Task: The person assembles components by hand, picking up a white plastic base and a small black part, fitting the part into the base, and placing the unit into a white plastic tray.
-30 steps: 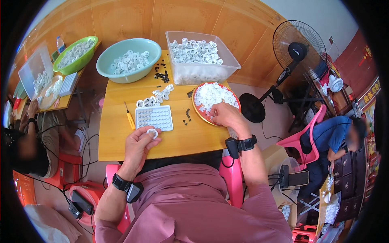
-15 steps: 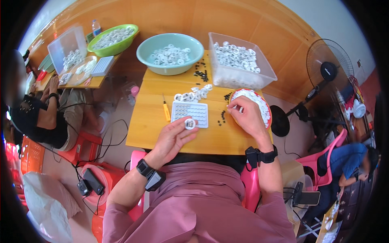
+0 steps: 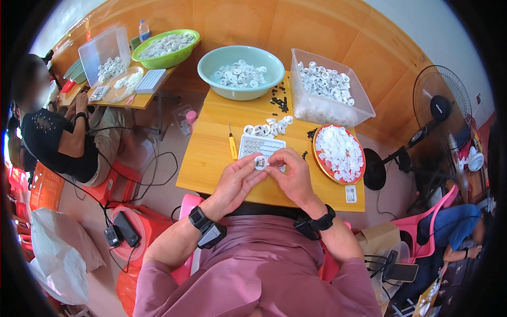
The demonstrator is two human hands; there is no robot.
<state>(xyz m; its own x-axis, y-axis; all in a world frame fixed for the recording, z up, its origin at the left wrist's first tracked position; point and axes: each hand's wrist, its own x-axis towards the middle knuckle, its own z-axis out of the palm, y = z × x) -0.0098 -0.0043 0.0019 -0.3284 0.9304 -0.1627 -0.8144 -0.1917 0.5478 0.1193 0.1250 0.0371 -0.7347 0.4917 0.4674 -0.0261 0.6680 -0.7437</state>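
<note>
Between the thumb and fingers of my left hand (image 3: 229, 182) is a round white plastic part (image 3: 260, 162), with small metal pieces showing in its middle. My right hand (image 3: 293, 177) is closed in a pinch at the right edge of that part; what its fingertips hold is hidden. Both hands are over the near side of a white tray (image 3: 246, 145) with rows of small cells, partly covering it. A yellow-handled screwdriver (image 3: 232, 146) lies left of the tray. Several round white parts (image 3: 266, 128) lie behind it. To the right, a red-rimmed plate (image 3: 318, 161) carries a heap of small white pieces.
At the table's back stand a pale green basin (image 3: 240, 94) and a clear plastic bin (image 3: 332, 112), both holding white parts. Small black pieces (image 3: 280, 103) are scattered between them. A standing fan (image 3: 439, 108) is at right. Another person (image 3: 58, 127) sits at the left table.
My right hand has moved left from the red-rimmed plate to the round white part in my left hand. The view has shifted slightly, and more of the plate shows.
</note>
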